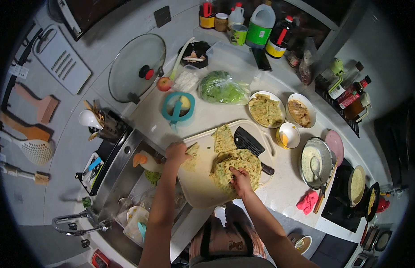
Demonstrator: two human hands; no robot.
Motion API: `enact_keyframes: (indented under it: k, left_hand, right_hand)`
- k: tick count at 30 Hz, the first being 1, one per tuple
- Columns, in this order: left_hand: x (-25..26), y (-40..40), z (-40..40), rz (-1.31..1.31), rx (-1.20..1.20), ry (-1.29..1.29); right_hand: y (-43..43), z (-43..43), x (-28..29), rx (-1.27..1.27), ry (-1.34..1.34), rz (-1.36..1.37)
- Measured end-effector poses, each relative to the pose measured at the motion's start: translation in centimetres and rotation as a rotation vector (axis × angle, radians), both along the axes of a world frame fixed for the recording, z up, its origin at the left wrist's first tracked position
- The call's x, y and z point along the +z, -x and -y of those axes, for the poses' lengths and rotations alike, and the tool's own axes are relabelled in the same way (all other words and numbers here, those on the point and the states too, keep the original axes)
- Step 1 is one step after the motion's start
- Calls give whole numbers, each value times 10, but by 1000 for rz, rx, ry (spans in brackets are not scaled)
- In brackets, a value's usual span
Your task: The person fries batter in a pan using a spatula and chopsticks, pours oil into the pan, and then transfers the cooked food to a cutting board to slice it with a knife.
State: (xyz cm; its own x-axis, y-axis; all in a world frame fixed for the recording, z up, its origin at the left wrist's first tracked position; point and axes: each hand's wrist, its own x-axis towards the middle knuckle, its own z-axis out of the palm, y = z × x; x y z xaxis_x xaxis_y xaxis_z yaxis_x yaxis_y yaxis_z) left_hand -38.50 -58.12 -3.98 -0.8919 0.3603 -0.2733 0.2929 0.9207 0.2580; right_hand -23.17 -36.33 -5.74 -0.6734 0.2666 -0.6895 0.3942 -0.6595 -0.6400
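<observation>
My left hand [176, 154] grips the edge of a cut piece of flatbread [192, 159] at the left side of the cream cutting board [202, 191]. My right hand [241, 181] has its thumb and fingers pinched on the top of a stack of round, green-flecked flatbreads [242, 159]. Another cut piece of flatbread [224, 139] lies near the board's far edge. A cleaver with a black blade [248, 140] rests beside the stack, its handle pointing right and partly behind the breads.
Beyond the board stand a plate of folded flatbreads [266, 109], a bowl [288, 134] and bagged lettuce [222, 87]. At right, a metal bowl of batter [314, 164] sits near the cooktop [341, 201] with pans. The sink [118, 231] lies left, holding dishes.
</observation>
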Motion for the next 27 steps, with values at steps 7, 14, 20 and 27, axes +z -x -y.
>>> enact_keyframes:
  k: [7, 14, 20, 27]
  left_hand:
    - [16, -1, -25, 238, -6, -513]
    - [8, 12, -151, 424, 167, -1275]
    - [-6, 58, -270, 343, 203, -1304]
    - [-51, 99, -306, -207, 99, -941]
  right_hand:
    - [21, -42, 27, -54, -100, -37]
    - [45, -128, 41, -143, -247, -168]
    - [68, -198, 60, -227, -278, -195]
    - [133, -232, 65, 6, -484, -256]
